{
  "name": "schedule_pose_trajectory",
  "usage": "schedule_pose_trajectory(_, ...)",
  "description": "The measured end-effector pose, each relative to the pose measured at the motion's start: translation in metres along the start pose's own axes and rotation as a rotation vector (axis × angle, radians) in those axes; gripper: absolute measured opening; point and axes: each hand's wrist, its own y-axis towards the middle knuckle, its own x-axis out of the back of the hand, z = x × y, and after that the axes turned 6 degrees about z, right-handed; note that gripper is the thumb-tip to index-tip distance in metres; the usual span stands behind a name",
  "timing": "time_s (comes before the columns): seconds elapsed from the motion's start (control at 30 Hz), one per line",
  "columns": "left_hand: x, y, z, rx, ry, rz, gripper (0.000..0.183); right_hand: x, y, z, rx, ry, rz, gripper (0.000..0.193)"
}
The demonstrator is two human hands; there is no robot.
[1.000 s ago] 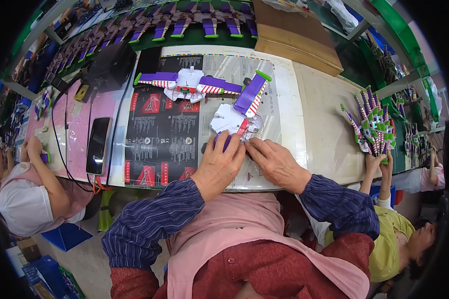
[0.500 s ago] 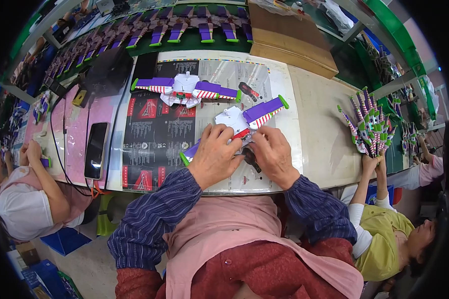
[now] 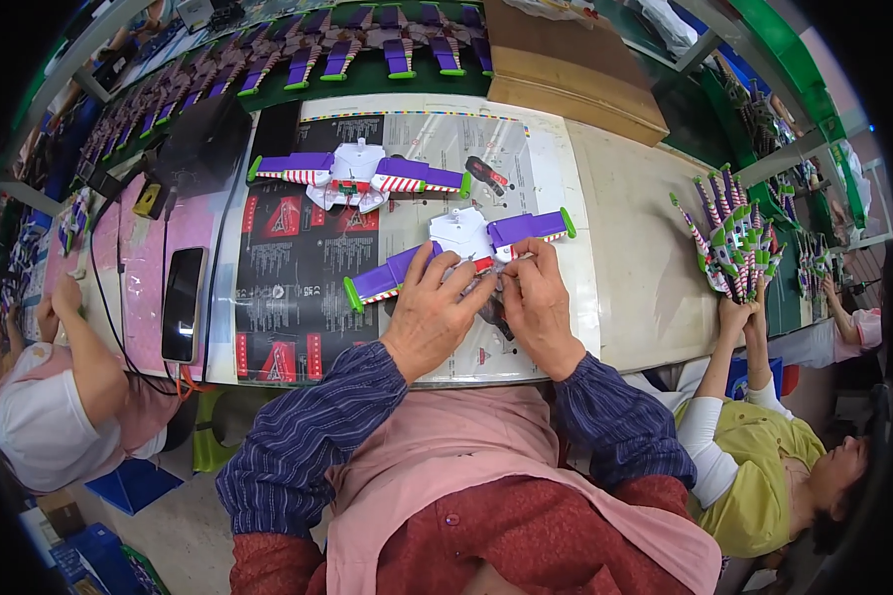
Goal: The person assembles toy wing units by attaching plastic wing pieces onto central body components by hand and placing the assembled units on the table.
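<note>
A winged toy part [image 3: 458,234] with a white body, purple wings, red-and-white striped edges and green tips lies tilted on the table in front of me. My left hand [image 3: 435,319] rests over its near edge, fingers bent and pressed on the part by the red middle. At the right of that middle, my right hand [image 3: 540,315] is closed in a pinch; what its fingertips hold is hidden. Beyond both hands, a second winged toy part [image 3: 359,159] lies untouched, its green circuit board and red piece showing in the body.
A printed sheet [image 3: 313,263] covers the work surface. A phone [image 3: 183,302] and cables lie left, near a black box [image 3: 200,139]. Many winged parts [image 3: 342,61] line the green belt behind, beside a cardboard box [image 3: 571,79]. A co-worker [image 3: 754,446] at right holds several toy parts [image 3: 734,238].
The toy part has turned slightly, its left wing now showing more from under my left hand. My hands stay at its near middle, the right fingers drawn closer to the red piece.
</note>
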Motion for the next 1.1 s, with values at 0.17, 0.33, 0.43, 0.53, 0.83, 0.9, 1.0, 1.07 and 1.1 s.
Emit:
schedule_pose_trajectory(0.17,0.000,0.004,-0.004,0.021,0.049,0.031,0.040,0.004,0.005,-0.003,0.049,-0.033,0.018,0.015)
schedule_pose_trajectory(0.33,-0.002,0.004,-0.006,0.019,0.104,0.048,0.038,0.014,0.010,-0.018,-0.060,0.247,0.129,0.016)
schedule_pose_trajectory(0.43,-0.002,0.004,-0.009,0.027,0.128,0.063,0.038,0.019,0.014,-0.018,-0.032,0.284,0.172,0.012)
schedule_pose_trajectory(0.53,-0.002,0.005,-0.014,0.039,0.160,0.059,0.041,0.017,0.016,-0.011,0.020,-0.062,0.116,0.013)
schedule_pose_trajectory(0.83,-0.004,0.005,-0.016,0.046,0.174,0.048,0.044,0.019,0.009,-0.009,0.161,-0.090,0.079,0.021)
schedule_pose_trajectory(0.9,-0.004,0.005,-0.014,0.037,0.137,0.019,0.044,0.016,0.010,-0.009,0.154,-0.080,0.070,0.019)
schedule_pose_trajectory(1.0,-0.003,0.003,-0.014,0.031,0.122,0.030,0.045,0.011,0.011,-0.011,0.140,-0.059,0.055,0.014)
schedule_pose_trajectory(1.07,-0.004,0.004,-0.014,0.033,0.131,0.027,0.045,0.009,0.010,-0.013,0.064,0.032,0.050,0.013)
schedule_pose_trajectory(1.1,-0.004,0.004,-0.014,0.036,0.140,0.024,0.044,0.008,0.010,-0.012,0.063,0.033,0.051,0.013)
